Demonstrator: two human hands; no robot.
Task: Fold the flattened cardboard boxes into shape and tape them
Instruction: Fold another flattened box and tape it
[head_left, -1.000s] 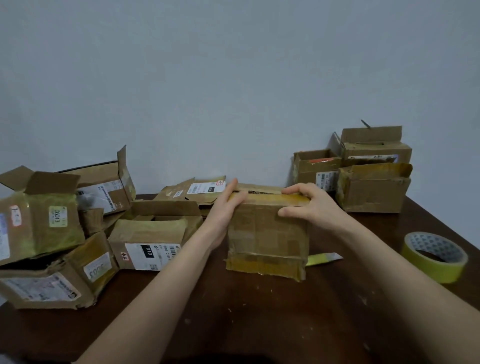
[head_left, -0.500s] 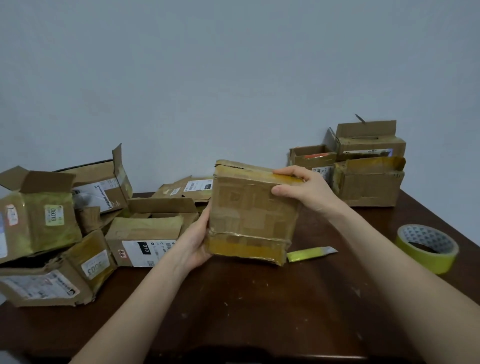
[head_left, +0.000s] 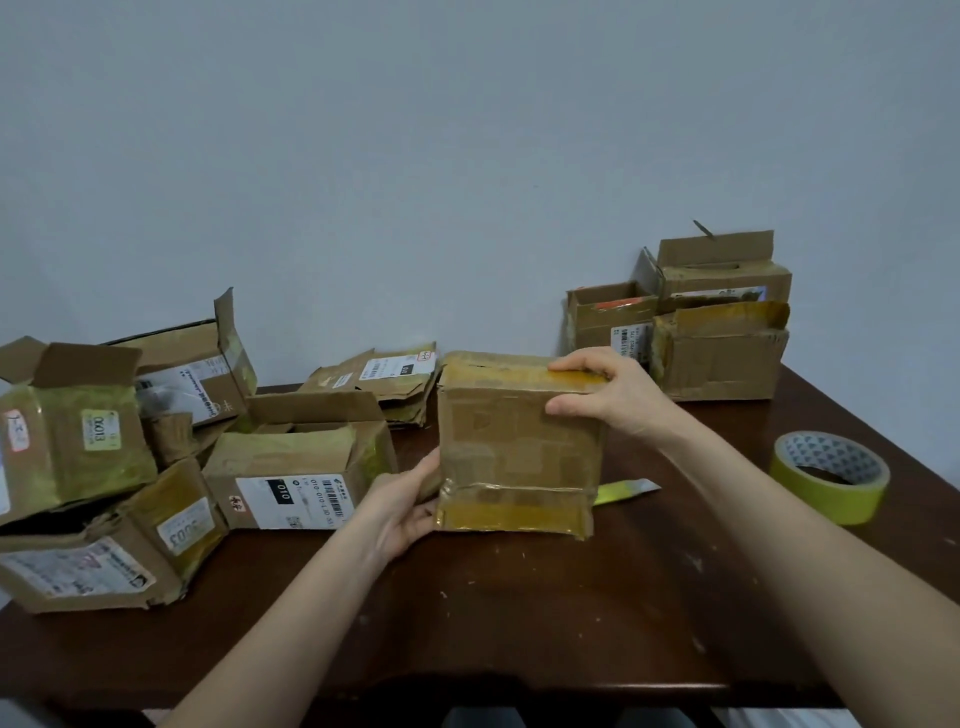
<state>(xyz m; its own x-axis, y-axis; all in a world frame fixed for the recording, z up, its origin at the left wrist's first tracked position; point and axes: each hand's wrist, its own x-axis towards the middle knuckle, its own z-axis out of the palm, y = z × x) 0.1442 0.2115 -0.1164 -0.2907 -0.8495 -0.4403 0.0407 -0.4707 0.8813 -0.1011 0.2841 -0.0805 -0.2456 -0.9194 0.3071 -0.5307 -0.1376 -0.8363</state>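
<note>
One cardboard box (head_left: 519, 447) stands upright between two hands over the middle of a dark wooden table (head_left: 519, 623). It is brown and scuffed, its near face is patched with clear tape, and glossy amber tape bands its top and bottom edges. The left hand (head_left: 405, 506) cups its lower left corner with the fingers curled around it. The right hand (head_left: 613, 392) clamps the upper right corner, fingers over the top edge and thumb on the near face. I cannot tell whether the bottom edge touches the table. To the left sit four opened boxes (head_left: 291, 467), worn and labelled, with their flaps up. One stack of flattened cartons (head_left: 379, 382) lies at the far middle. Three boxes (head_left: 717, 358) are piled at the far right. One roll of yellow tape (head_left: 831, 480) lies flat to the right, well apart from the hands. One yellow strip (head_left: 626, 489) lies just behind the held box.
</note>
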